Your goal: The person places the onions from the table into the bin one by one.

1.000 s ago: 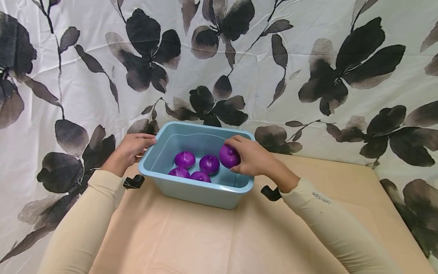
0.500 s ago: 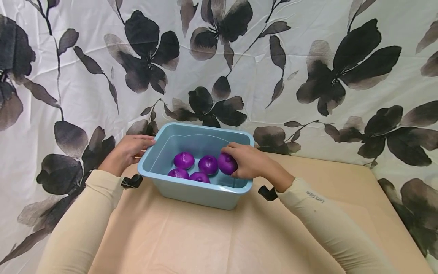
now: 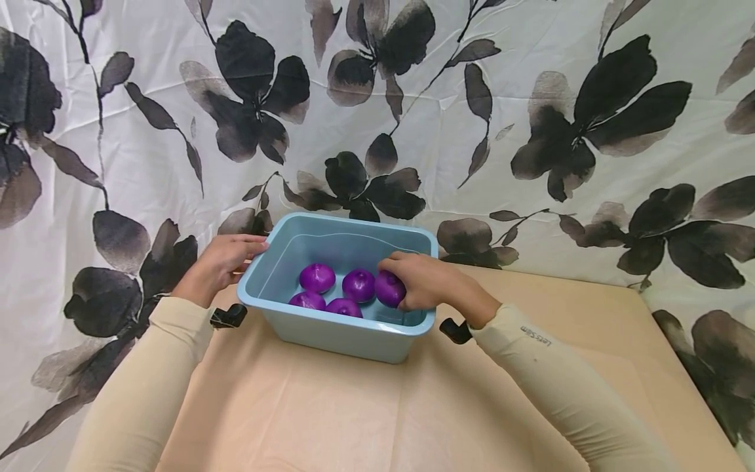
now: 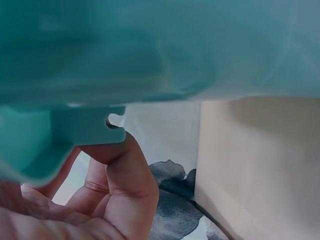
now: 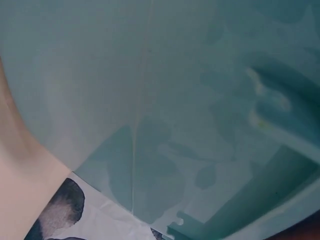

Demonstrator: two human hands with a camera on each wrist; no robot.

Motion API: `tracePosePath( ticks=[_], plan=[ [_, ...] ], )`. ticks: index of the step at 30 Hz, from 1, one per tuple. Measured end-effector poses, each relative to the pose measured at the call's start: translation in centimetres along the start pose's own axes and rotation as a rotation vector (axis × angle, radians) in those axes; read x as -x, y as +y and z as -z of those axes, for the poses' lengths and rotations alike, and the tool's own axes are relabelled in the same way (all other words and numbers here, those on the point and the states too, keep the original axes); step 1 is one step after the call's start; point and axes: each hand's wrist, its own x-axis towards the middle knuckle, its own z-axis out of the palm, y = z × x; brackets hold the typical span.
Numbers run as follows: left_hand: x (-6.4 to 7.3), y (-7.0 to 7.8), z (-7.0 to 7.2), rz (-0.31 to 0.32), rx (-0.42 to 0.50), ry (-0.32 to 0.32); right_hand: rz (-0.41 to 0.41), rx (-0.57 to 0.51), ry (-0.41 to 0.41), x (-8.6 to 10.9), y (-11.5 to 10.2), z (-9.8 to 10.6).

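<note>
A light blue plastic bin (image 3: 336,337) stands on the table in the head view. My left hand (image 3: 221,262) grips its left rim; in the left wrist view, the curled fingers (image 4: 130,180) press up under the rim's lip. Inside the bin at its right end, my right hand (image 3: 433,282) holds a glossy purple onion (image 3: 389,289), thumb on the near side and fingers over the far side. Several more purple onions (image 3: 317,278) sit on the bin's floor to the left, one (image 3: 358,286) close beside the held one. The right wrist view shows only the bin's outer wall (image 5: 100,90).
A tan cover (image 3: 330,419) lies over the table under the bin. Behind hangs a white cloth (image 3: 472,164) with dark flowers, close to the bin's back wall. Black wrist mounts (image 3: 229,316) stick out below both forearms.
My right hand has lowered the onion deeper into the bin and slightly left, beside the others. The left hand stays on the rim.
</note>
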Motion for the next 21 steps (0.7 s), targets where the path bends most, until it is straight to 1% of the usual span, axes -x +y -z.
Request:
tracePosePath(
  ticks=[4, 7, 13, 15, 21],
  plan=[
    [0.1, 0.0, -0.2, 0.000, 0.009, 0.016, -0.014, 0.002, -0.026, -0.3, 0.0, 0.0],
    [0.2, 0.0, -0.3, -0.004, 0.024, 0.030, -0.010, 0.015, -0.041, -0.5, 0.0, 0.0],
    [0.3, 0.0, -0.5, -0.054, 0.030, 0.058, 0.006, 0.053, -0.030, -0.9, 0.0, -0.1],
    [0.4, 0.0, -0.6, -0.061, 0.032, 0.059, 0.008, 0.059, -0.027, -1.0, 0.0, -0.3],
    [0.4, -0.2, -0.6, -0.039, 0.024, 0.057, 0.001, 0.052, -0.046, -1.2, -0.1, -0.6]
  ],
)
